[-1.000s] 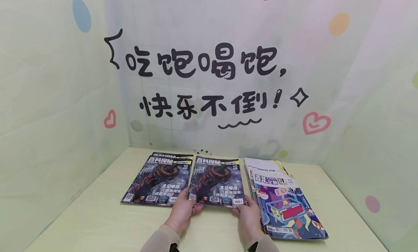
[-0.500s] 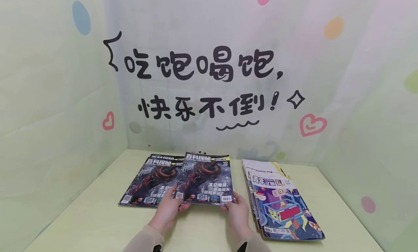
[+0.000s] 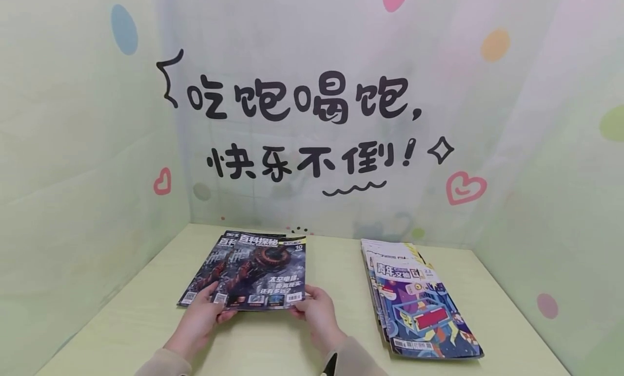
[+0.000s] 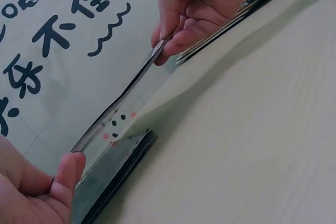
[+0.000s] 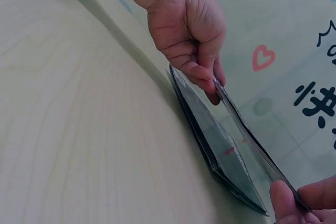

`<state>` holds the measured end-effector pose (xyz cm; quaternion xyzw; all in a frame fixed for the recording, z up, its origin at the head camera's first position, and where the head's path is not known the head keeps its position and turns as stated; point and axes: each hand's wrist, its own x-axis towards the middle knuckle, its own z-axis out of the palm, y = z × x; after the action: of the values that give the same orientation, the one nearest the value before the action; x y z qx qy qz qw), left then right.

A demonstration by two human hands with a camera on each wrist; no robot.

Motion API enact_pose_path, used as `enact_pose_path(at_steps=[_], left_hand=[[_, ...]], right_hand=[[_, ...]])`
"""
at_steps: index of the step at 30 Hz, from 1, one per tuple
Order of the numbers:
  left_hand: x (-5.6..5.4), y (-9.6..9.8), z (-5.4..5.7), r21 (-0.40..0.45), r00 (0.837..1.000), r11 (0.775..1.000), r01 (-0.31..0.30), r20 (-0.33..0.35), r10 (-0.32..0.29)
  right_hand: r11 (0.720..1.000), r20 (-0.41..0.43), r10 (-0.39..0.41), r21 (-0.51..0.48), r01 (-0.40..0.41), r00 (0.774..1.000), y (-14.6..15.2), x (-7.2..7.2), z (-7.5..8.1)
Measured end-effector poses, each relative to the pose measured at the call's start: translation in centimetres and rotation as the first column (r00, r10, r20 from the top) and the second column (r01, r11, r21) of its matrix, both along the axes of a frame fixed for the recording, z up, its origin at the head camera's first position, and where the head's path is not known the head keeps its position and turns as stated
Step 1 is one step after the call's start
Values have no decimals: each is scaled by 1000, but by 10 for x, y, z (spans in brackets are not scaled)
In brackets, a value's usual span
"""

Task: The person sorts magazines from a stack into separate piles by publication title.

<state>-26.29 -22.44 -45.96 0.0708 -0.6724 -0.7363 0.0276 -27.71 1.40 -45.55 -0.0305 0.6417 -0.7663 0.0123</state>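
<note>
A dark-covered magazine [image 3: 268, 270] is held level by its near corners between both hands. My left hand [image 3: 197, 317] pinches its near left corner, and my right hand [image 3: 319, 315] pinches the near right one, thumbs on top. Beneath it and slightly to the left lies a stack of matching magazines [image 3: 199, 281], partly hidden by the held one. In the right wrist view a gap shows between the held magazine [image 5: 253, 140] and the stack [image 5: 207, 135]. The left wrist view also shows the held magazine's edge [image 4: 118, 100] apart from the stack [image 4: 119, 169].
On the right of the pale wooden table [image 3: 273, 349] lies a slightly fanned stack of colourful magazines [image 3: 429, 311] with white tops. A printed fabric backdrop [image 3: 302, 213] with black lettering encloses the table at the back and both sides.
Both hands have carried the dark magazine up from the table and leftward, from beside the matching stack to over it. The right-hand stack has stayed put.
</note>
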Motion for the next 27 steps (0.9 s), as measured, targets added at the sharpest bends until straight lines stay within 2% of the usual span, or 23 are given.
enact_pose_path(at_steps=[9, 12, 14, 16, 18, 20, 22, 27], left_hand=[[2, -43, -2, -37, 999, 999, 6, 53, -4], [4, -51, -5, -39, 998, 999, 17, 54, -15], [6, -55, -7, -85, 999, 996, 29, 49, -24], [8, -58, -8, -194, 998, 980, 33, 50, -23], [9, -62, -8, -321, 998, 946, 40, 54, -23], [8, -67, -9, -414, 998, 909, 45, 66, -20], [8, -70, -9, -446, 997, 893, 52, 77, -20], [7, -74, -11, -459, 997, 887, 44, 82, -7]], right_hand=[[998, 10, 56, 13, -56, 998, -37, 3, 1], [997, 14, 63, 53, -64, 998, -43, 3, -5], [993, 16, 72, 93, -73, 997, -45, 3, -8], [987, 11, 80, 141, -81, 997, -45, 4, -10], [979, 4, 87, 184, -86, 996, -46, 6, -11], [969, -8, 89, 232, -85, 996, -47, 8, -10], [956, -16, 83, 282, -75, 996, -48, 8, -10], [908, -27, 53, 418, -37, 998, -51, 9, -10]])
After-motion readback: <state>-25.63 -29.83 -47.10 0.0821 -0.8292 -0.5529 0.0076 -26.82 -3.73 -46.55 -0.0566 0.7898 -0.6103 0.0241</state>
